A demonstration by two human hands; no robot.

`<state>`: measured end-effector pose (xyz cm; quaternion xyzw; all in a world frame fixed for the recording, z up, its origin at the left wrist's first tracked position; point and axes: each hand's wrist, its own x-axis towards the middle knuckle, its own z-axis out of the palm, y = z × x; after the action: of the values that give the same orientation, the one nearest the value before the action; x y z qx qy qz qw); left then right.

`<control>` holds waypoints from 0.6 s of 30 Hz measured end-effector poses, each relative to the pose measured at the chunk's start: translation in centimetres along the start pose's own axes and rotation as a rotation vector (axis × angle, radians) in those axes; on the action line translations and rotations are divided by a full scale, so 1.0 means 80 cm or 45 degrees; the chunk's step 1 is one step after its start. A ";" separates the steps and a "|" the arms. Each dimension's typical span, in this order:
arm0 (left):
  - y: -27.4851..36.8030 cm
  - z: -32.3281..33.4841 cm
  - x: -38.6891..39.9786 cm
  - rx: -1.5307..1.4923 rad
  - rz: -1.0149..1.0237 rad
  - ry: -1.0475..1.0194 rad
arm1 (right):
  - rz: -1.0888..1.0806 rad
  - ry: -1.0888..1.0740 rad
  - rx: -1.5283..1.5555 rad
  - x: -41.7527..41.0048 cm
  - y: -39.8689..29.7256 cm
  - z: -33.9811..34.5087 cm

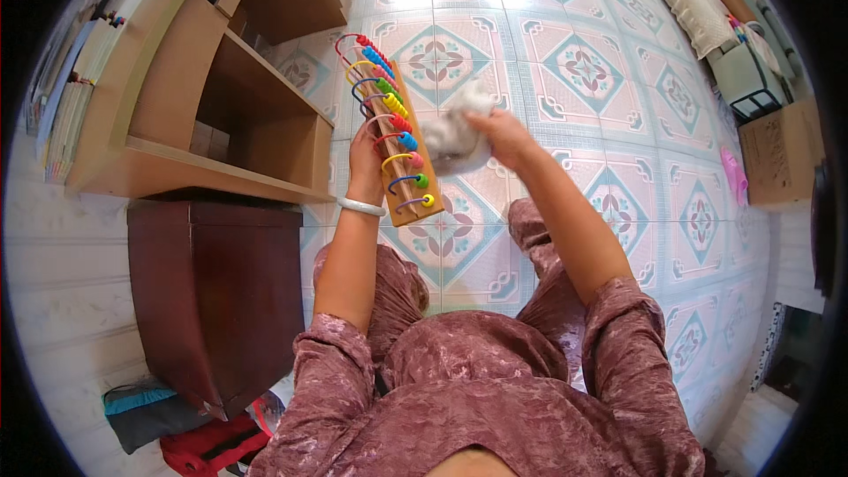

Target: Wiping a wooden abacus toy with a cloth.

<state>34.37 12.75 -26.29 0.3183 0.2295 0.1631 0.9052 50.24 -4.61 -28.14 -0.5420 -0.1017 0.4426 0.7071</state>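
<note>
My left hand grips a wooden bead abacus by its left side, holding it tilted above the floor. Rows of red, blue, pink, green and yellow beads sit on its curved coloured wires. A white-and-grey cloth, blurred, is bunched in my right hand just right of the abacus. Whether the cloth touches the wooden base cannot be told. My left fingers are mostly hidden behind the abacus.
A wooden shelf unit stands at left, with a dark red-brown cabinet nearer me. Bags lie below it. Along the right are a cardboard box, a pink item and a rolled cream mat. Patterned tiles cover the floor.
</note>
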 end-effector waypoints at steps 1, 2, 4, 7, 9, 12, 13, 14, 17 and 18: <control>-0.001 0.002 -0.001 0.006 0.001 0.003 | 0.046 0.012 -0.028 -0.001 0.011 0.013; -0.001 0.003 0.000 -0.046 -0.023 -0.060 | 0.124 0.085 0.043 0.001 0.011 0.016; 0.000 0.001 -0.003 -0.028 0.010 -0.109 | 0.219 0.152 0.118 0.007 0.005 0.014; 0.007 0.004 -0.005 0.099 0.080 -0.013 | 0.331 0.093 0.423 0.006 -0.023 -0.004; 0.007 -0.002 0.000 0.140 0.103 0.004 | 0.114 0.064 0.406 -0.001 -0.033 -0.004; 0.014 0.005 -0.014 0.052 0.028 -0.046 | 0.027 0.065 0.284 -0.023 -0.059 0.015; 0.011 0.006 -0.013 0.049 0.028 -0.047 | -0.065 0.136 0.236 -0.025 -0.061 0.017; 0.009 0.006 -0.012 -0.008 0.011 -0.075 | -0.094 0.137 0.164 -0.026 -0.062 0.015; 0.007 0.008 -0.004 -0.015 0.018 -0.074 | -0.155 0.165 -0.004 -0.022 -0.059 0.008; 0.007 0.007 -0.002 0.032 0.045 -0.037 | -0.156 0.163 -0.002 -0.024 -0.062 0.013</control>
<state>34.43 12.84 -25.48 0.3361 0.2127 0.1714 0.9013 51.03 -5.38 -22.83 -0.5624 -0.0896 0.3629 0.7375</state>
